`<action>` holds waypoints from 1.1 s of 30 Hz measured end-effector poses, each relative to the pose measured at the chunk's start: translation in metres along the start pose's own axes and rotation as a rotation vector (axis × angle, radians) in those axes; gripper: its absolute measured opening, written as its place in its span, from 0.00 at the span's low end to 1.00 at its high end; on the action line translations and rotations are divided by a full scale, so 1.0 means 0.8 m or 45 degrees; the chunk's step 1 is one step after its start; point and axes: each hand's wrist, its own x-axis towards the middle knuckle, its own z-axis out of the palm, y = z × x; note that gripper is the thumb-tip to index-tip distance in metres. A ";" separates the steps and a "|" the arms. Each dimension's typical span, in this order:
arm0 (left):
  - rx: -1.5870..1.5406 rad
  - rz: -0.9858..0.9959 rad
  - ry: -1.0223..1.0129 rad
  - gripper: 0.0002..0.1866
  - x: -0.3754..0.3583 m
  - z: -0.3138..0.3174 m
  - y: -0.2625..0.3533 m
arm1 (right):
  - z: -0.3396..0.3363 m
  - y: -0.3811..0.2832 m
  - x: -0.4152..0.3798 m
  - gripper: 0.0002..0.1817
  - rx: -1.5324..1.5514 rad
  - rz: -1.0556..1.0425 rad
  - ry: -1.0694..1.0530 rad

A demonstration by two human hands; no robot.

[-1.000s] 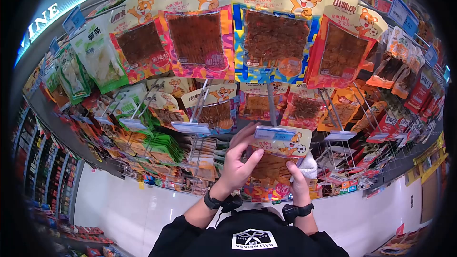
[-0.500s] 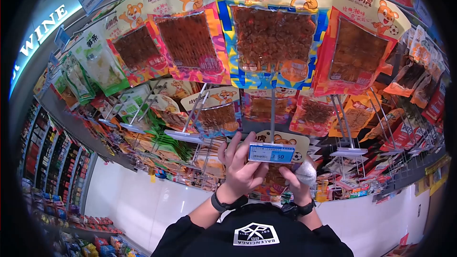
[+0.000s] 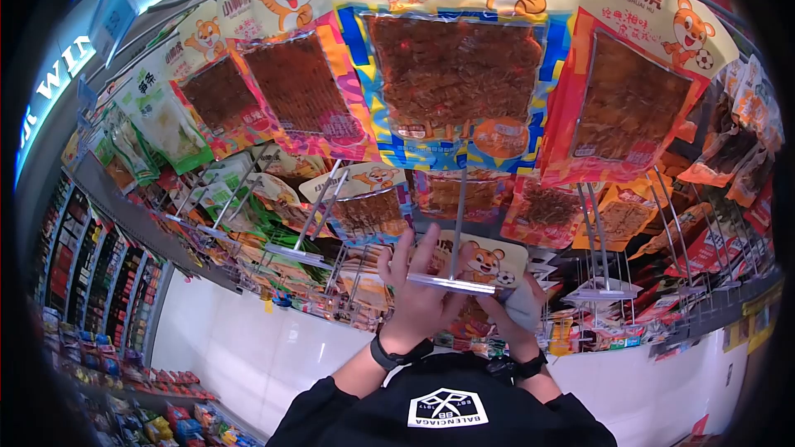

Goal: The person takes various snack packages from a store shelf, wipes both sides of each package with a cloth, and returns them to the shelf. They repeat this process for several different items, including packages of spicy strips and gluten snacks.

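A snack packet (image 3: 489, 263) with a cartoon tiger on its cream header hangs on a metal hook, low and central in the head view. My left hand (image 3: 416, 298) is at its left side, fingers stretched up and apart, partly behind the clear price-tag holder (image 3: 451, 284) at the hook's front end. The tag's face is not readable. On the packet's right, my right hand (image 3: 512, 327) has its thumb by the packet's lower part and its fingers curled round a pale grey, cloth-like bundle (image 3: 523, 306). The lower packet is partly hidden by my hands.
Large tiger-print packets (image 3: 455, 74) hang above, close to my head. Hooks with price holders (image 3: 604, 294) jut out on both sides. Green packets (image 3: 166, 120) hang at the left. A white panel (image 3: 248, 339) stands below, with stocked shelves (image 3: 91, 273) further left.
The blue price tag reading 3.50 has tilted, so its holder now shows nearly edge-on and lower. The view has shifted closer to the upper packets. Both hands stay around the low packet.
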 end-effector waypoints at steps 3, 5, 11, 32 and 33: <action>0.089 -0.137 -0.001 0.28 0.019 0.013 0.006 | 0.020 -0.003 0.025 0.29 0.201 0.138 0.033; 0.102 -0.158 -0.007 0.29 0.029 0.031 0.002 | 0.022 -0.014 0.052 0.26 -0.014 0.094 0.046; -0.039 -0.292 0.120 0.34 0.025 0.084 0.025 | -0.037 -0.007 0.065 0.24 -0.197 0.295 -0.066; -1.173 -0.591 -0.461 0.45 0.029 0.215 0.048 | -0.180 0.068 0.083 0.17 -0.076 0.268 0.203; -1.287 -0.610 -0.446 0.41 0.027 0.219 0.046 | -0.179 0.069 0.081 0.17 -0.079 0.258 0.227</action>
